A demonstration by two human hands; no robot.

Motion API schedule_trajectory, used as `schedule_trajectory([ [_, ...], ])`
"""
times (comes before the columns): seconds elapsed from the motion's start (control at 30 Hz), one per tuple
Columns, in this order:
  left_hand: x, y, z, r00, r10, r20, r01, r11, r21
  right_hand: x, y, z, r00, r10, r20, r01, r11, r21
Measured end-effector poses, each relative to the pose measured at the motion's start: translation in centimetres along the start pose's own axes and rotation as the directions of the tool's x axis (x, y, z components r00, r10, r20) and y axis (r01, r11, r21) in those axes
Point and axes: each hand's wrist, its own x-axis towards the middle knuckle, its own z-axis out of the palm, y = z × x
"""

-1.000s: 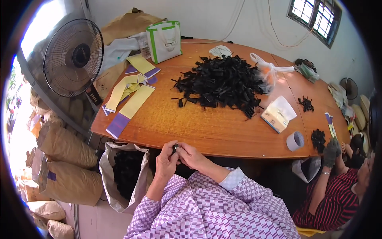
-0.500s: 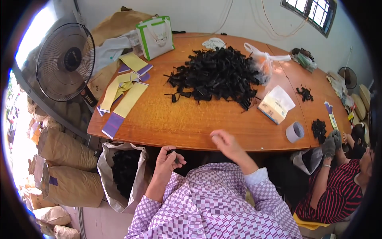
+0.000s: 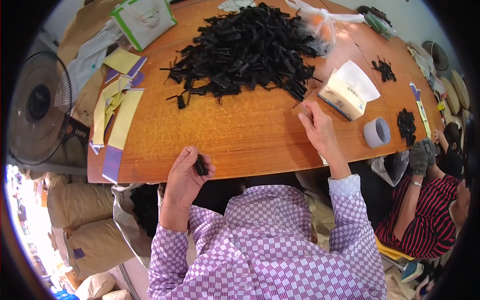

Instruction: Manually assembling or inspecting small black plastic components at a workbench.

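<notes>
My left hand (image 3: 187,172) is over the table's near edge, closed around a small black plastic part (image 3: 201,165). Farther right, my right hand (image 3: 320,131) reaches over the table with bent fingers and the fingertips apart. No part shows in it. Its fingers are just short of the lower right edge of a big heap of black parts (image 3: 250,55) with thin stems. One loose black part (image 3: 180,101) lies at the heap's lower left edge.
Right of my right hand are a tissue box (image 3: 345,97) and a grey-white cup (image 3: 376,133). Yellow-purple strips (image 3: 120,120) lie left, near a fan (image 3: 40,102). A sack (image 3: 125,215) stands below the table. A co-worker's gloved hands (image 3: 421,155) are at the right.
The view has shifted, so the table sits higher and larger. My right hand has moved forward and right toward the heap's edge. My left hand has risen over the table edge, still holding the black part.
</notes>
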Motion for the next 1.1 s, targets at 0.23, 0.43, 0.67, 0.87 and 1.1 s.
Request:
schedule_trajectory([
  [0.23,2.1,-1.2,0.9,0.992,-0.122,0.042,0.126,0.986,-0.111,2.0,2.5,0.1,0.996,-0.066,-0.056,0.058,0.989,-0.139],
  [0.43,3.3,-1.6,0.9,0.995,-0.090,0.035,0.088,0.994,0.064,3.2,1.9,0.0,0.970,-0.234,0.061,0.242,0.922,-0.302],
  [0.67,4.6,-1.3,3.5,0.998,-0.018,0.056,-0.016,0.835,0.550,3.6,-1.9,1.5,0.946,-0.269,0.183,0.299,0.941,-0.161],
  [0.87,7.8,-1.5,5.6,0.981,0.047,0.186,-0.161,0.726,0.668,1.7,-7.6,4.3,0.933,-0.105,0.344,-0.050,0.910,0.412],
  [1.1,7.0,-1.9,3.2,0.972,0.047,0.230,-0.157,0.860,0.486,0.2,-8.6,8.4,0.858,-0.060,0.510,-0.316,0.721,0.617],
])
